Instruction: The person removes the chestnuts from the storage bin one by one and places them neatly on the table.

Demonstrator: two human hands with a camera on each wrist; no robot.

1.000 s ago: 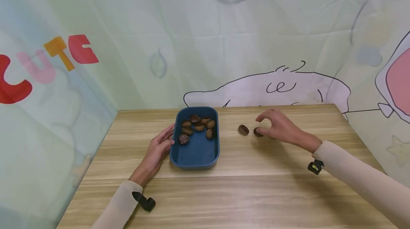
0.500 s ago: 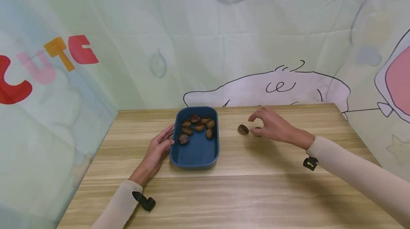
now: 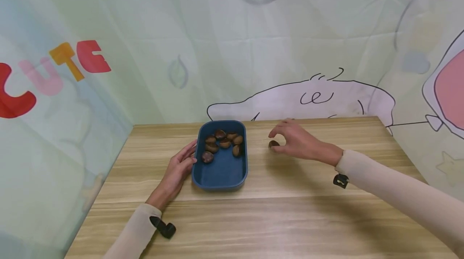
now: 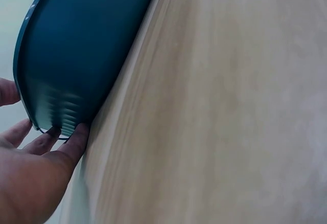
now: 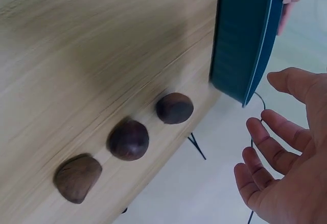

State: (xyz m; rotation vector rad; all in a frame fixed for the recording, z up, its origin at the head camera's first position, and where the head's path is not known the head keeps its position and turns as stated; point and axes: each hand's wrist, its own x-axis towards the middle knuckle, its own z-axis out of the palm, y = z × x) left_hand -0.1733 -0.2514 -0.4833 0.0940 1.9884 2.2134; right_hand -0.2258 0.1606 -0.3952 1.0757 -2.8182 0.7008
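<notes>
In the head view, a blue rectangular box (image 3: 220,176) stands on the table with several brown chestnuts (image 3: 224,143) inside, mostly towards its far end. My left hand (image 3: 177,172) rests against the box's left side, fingertips on the outer wall (image 4: 76,55). Right of the box, my right hand (image 3: 299,142) hovers with thumb and fingers apart beside a loose chestnut (image 3: 273,144). The right wrist view has three loose chestnuts in a row: a near one (image 5: 78,178), a middle one (image 5: 129,139) and one nearest the box (image 5: 174,107). Nothing is between the right hand's (image 5: 286,142) fingers there.
The wooden table (image 3: 217,226) has its back edge just behind the box and the loose chestnuts. Behind it hangs a printed cloth backdrop (image 3: 145,49) with cartoon drawings and letters. Each wrist wears a small black device (image 3: 164,227).
My right hand has moved left from the right-hand loose chestnut to the left one, covering part of it in the head view. The left hand and the box stay in place.
</notes>
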